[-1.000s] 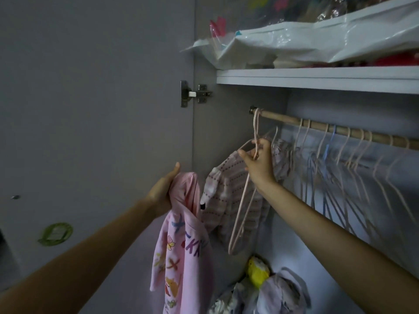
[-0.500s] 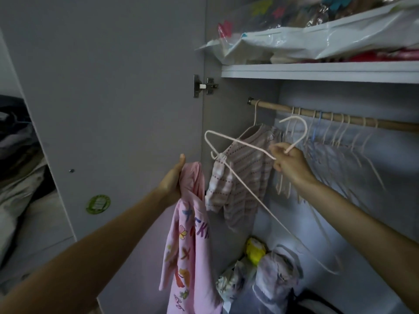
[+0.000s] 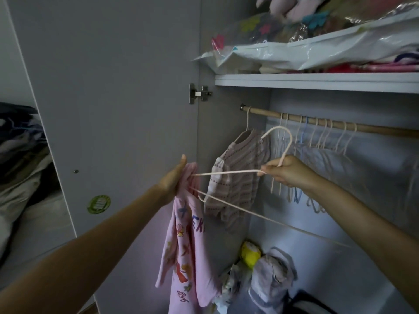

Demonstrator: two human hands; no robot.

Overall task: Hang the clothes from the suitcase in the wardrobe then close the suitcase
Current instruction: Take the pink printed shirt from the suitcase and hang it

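Observation:
My left hand (image 3: 173,181) grips the top of a pink printed shirt (image 3: 187,245), which hangs down in front of the open wardrobe. My right hand (image 3: 286,173) holds a pale pink hanger (image 3: 229,174) by its neck, hook pointing up. The hanger's left end touches the shirt's top by my left hand. Behind them a striped top (image 3: 240,177) hangs on the wooden rail (image 3: 362,127). The suitcase is out of view.
Several bare hangers (image 3: 322,137) hang on the rail to the right. The grey wardrobe door (image 3: 108,87) stands open at left. A shelf (image 3: 317,81) above carries plastic bags. Bags and a yellow toy (image 3: 250,254) lie on the wardrobe floor. Bedding (image 3: 20,173) lies at far left.
My right hand took the hanger off the rail and swung it left and down. Its end now meets the pink shirt that my left hand holds.

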